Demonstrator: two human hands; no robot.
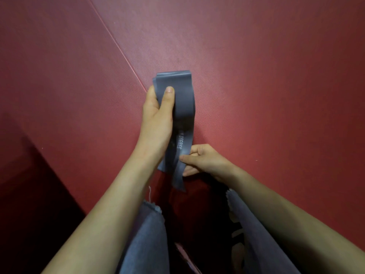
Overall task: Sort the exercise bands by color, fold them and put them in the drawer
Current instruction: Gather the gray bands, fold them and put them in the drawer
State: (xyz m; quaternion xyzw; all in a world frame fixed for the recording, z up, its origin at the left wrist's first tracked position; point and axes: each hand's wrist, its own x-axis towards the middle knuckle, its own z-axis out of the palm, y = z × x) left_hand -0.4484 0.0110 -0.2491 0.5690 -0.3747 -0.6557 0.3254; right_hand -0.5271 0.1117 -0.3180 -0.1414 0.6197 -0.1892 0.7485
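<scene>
Folding is midway: grey exercise band [182, 107] hangs doubled above the red mat [276, 76], left hand [158, 115] pinching its upper fold between thumb and fingers, right hand [203, 159] pinching the lower tails. No drawer or other bands show; stowing remains.

Bare red mat [256, 56] spreads ahead and to both sides, free to pass. At centre, left hand [158, 115] and right hand [205, 161] hold a grey band [183, 107]; trouser legs [146, 234] crowd the near edge.
</scene>
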